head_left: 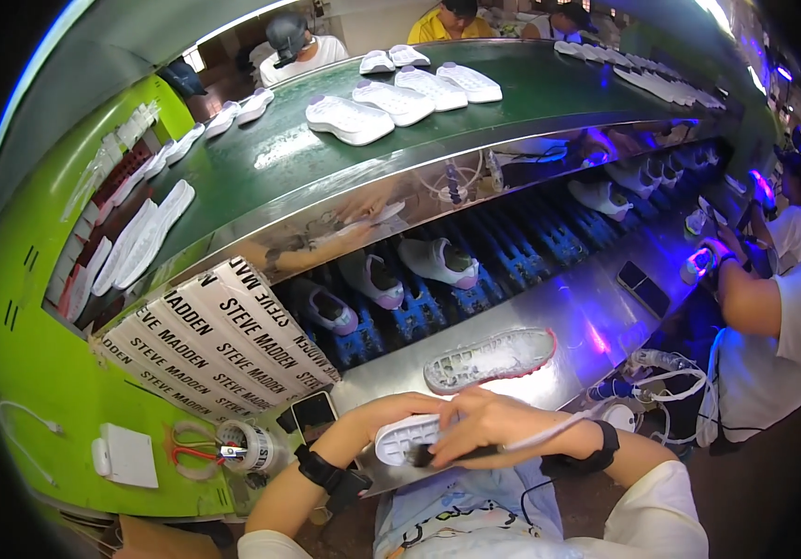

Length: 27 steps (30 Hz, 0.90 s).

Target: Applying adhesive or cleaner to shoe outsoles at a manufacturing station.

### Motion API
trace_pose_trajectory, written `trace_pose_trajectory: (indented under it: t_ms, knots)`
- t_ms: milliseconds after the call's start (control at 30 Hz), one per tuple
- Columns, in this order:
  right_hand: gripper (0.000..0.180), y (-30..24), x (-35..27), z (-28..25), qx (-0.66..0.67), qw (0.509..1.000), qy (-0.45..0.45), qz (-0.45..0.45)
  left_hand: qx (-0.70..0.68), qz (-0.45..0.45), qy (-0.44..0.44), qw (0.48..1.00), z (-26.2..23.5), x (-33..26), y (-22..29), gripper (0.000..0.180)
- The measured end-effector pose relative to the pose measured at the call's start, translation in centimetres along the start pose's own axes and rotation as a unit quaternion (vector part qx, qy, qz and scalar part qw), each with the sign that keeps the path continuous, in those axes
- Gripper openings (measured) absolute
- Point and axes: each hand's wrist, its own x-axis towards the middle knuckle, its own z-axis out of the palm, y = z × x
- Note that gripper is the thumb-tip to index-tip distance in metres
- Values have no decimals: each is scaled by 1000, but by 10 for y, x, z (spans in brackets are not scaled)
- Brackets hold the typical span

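Observation:
My left hand [398,407] is closed around the far side of a white shoe sole [393,442], tilted so its gridded inner face shows. My right hand [489,421] bends over the same sole, pinching a small brush [419,455] whose dark bristles touch the sole's inside. Part of the sole and most of the brush's handle are hidden by the right hand. Just beyond my hands, a second sole [489,361], white with a reddish rim, lies on the metal ledge [391,370]. Black bands circle both my wrists.
Shoes [438,262] ride on a blue-slatted conveyor [512,270] beyond the ledge. Above it, a green belt [260,154] carries white soles [349,119]. At left stand a printed box [223,340], red scissors [186,450] and a tape roll [249,445]. A co-worker [764,317] sits at right.

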Motion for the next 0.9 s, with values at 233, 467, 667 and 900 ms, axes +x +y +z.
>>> trace_pose_trajectory:
  t_ms: [233,467,667,900]
  knots:
    - [22,-4,-23,-19,280,904,226,232,-442,361,-100,815,37,7,-30,67]
    - [20,10,3,29,-45,932,340,119,-399,458,100,788,69,44,-34,60]
    - [23,12,0,22,165,934,275,157,-310,500,91,803,62,35,-23,63]
    - [20,8,-13,4,294,930,78,204,-265,410,71,870,64,27,-3,66]
